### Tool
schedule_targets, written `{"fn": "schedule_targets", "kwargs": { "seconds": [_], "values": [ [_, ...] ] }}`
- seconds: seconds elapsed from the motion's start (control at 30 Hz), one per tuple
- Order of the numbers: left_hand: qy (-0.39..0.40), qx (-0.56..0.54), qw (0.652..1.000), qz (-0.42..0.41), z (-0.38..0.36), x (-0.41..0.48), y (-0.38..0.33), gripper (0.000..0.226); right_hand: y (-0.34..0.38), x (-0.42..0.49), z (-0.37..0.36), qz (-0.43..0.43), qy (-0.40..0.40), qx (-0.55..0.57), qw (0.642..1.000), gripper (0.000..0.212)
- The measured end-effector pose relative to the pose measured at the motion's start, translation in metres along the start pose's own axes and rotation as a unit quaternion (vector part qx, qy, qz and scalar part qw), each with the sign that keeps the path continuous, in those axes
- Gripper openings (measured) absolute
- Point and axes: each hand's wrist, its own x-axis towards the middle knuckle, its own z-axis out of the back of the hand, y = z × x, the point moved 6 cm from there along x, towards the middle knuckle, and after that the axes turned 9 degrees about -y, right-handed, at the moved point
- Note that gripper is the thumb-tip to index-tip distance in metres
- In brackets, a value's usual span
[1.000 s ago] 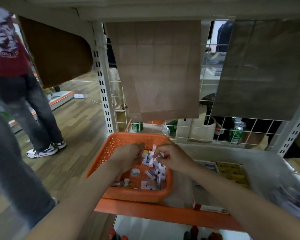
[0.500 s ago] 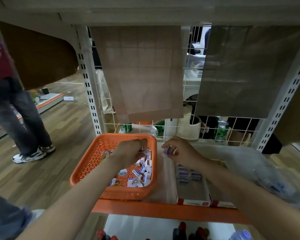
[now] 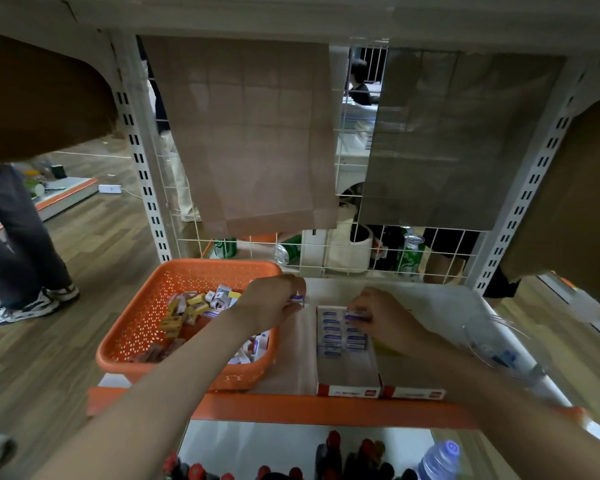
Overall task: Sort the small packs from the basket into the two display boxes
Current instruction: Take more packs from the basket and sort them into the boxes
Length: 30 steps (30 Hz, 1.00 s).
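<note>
An orange basket (image 3: 142, 327) on the shelf holds several small yellow, white and purple packs (image 3: 191, 306). My left hand (image 3: 274, 301) is over the basket's right rim and pinches a small purple and white pack (image 3: 299, 300). To the right stand two white display boxes with red fronts. The left box (image 3: 347, 379) holds rows of purple packs at its far end. My right hand (image 3: 385, 320) pinches a purple pack (image 3: 355, 316) at the far right of that box. The right box (image 3: 413, 392) is mostly hidden by my right arm.
A wire grid (image 3: 361, 251) closes the shelf's back, with green cans (image 3: 409, 258) and a white container behind it. Clear plastic wrap (image 3: 499, 348) lies at the shelf's right end. A person's legs (image 3: 18, 244) stand at left. Bottles (image 3: 440, 459) fill the shelf below.
My right hand has carried its purple pack from the basket's edge over to the left display box. My left hand has come out of the basket to its right rim with a pack.
</note>
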Motion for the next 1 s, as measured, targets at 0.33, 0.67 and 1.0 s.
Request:
{"fn": "schedule_targets", "kwargs": {
  "seconds": [0.33,0.67,1.0],
  "values": [
    [-0.002,-0.011,1.000,0.001,-0.011,0.002,-0.005,0.021,0.000,-0.014,-0.042,-0.017,0.059,0.001,0.998,0.012],
    [-0.004,-0.030,1.000,0.001,-0.008,-0.001,-0.001,0.023,0.004,-0.017,-0.072,0.027,0.033,-0.045,0.998,0.013],
    [0.001,-0.055,0.998,0.007,-0.012,-0.001,-0.005,0.029,0.012,-0.014,-0.048,0.023,-0.049,-0.010,0.998,0.018]
  ]
}}
